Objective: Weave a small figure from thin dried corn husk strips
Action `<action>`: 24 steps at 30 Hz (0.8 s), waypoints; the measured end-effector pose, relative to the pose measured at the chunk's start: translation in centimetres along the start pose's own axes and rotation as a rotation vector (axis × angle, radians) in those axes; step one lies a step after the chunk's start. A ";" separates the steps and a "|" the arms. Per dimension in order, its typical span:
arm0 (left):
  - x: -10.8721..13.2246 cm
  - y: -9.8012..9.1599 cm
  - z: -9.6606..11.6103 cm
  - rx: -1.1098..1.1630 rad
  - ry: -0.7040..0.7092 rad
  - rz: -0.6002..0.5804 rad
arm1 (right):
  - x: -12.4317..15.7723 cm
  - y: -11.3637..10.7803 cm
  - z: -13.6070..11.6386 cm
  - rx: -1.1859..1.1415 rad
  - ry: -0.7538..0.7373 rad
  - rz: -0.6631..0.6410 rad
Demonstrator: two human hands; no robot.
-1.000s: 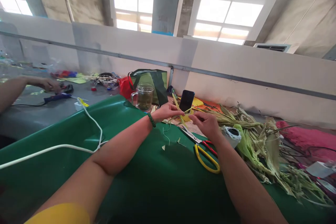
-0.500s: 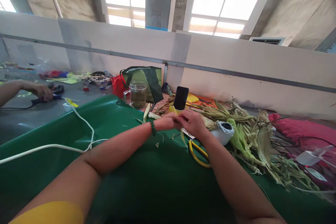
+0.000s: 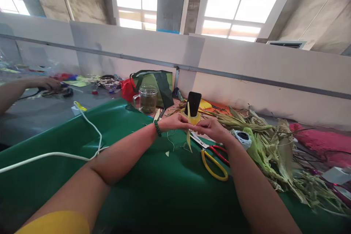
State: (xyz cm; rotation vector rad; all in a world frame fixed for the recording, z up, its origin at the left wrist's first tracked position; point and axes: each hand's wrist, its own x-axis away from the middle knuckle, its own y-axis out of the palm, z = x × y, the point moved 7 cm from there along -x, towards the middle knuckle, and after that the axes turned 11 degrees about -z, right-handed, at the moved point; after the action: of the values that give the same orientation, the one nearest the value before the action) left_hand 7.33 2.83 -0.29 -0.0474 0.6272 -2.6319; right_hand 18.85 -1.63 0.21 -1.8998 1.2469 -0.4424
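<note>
A narrow pale-yellow strip of corn husk (image 3: 188,142) stands nearly upright between my hands, its ends showing above and below the fingers. My left hand (image 3: 175,121), with a green bead bracelet on the wrist, pinches it from the left. From the right, my right hand (image 3: 211,129) closes its fingertips on the strip's middle, touching the left fingers. Exactly how the fingers wrap it is too small to tell. Below the right hand lie scissors (image 3: 215,166) with one yellow and one red handle. A roll of yellowish tape (image 3: 194,119) stands behind the hands, with a dark phone (image 3: 193,103) upright at it.
Dry corn husks (image 3: 274,146) heap up at right beside a spool of white cord (image 3: 242,139). A glass mug (image 3: 148,100) and a green bag (image 3: 161,87) stand behind. A white cable (image 3: 49,153) crosses the green mat (image 3: 153,190). Another person's hand (image 3: 51,83) works at far left.
My hands have drawn slightly apart, and the husk strip now stands upright between them. The view has shifted, showing more of the scissors. The other person's hand has moved.
</note>
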 end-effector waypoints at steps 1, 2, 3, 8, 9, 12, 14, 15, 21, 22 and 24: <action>0.1 -0.1 0.1 -0.025 0.005 -0.010 | 0.0 0.1 -0.1 -0.016 -0.009 -0.011; 0.1 -0.3 0.1 -0.042 0.007 -0.022 | 0.0 0.1 -0.1 -0.032 -0.019 -0.020; 0.2 -0.6 0.0 -0.052 0.003 -0.034 | -0.1 0.0 0.0 -0.046 -0.025 -0.027; 0.1 -3.2 -2.1 0.116 -0.086 0.130 | 0.4 -3.0 1.3 -0.073 0.000 0.328; 0.1 -3.8 -2.7 0.217 -0.102 0.232 | 1.0 -4.0 1.3 -0.073 0.008 0.501; 0.1 -4.3 -3.4 0.487 -0.027 0.429 | 2.2 -4.3 0.7 -0.090 0.029 0.743; -0.1 -3.7 -2.7 0.616 0.114 0.446 | 0.9 -2.1 -0.1 -0.057 0.039 0.555; -0.1 -3.3 -2.3 0.641 0.166 0.454 | 0.2 -1.0 -0.4 0.003 0.046 0.482; -0.4 -0.3 -1.3 0.649 0.182 0.366 | -2.6 3.2 0.4 -0.161 0.000 0.252; -0.4 -0.1 -1.4 0.648 0.167 0.373 | -2.7 3.3 0.6 -0.185 -0.006 0.247; -0.4 0.0 -1.6 0.644 0.152 0.411 | -2.5 3.3 0.4 -0.176 -0.019 0.259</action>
State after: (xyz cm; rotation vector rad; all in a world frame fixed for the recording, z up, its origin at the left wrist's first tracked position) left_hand 7.49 3.71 -1.68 0.4288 -0.1770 -2.3188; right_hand 15.98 0.15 -2.26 -1.8470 1.5368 -0.1821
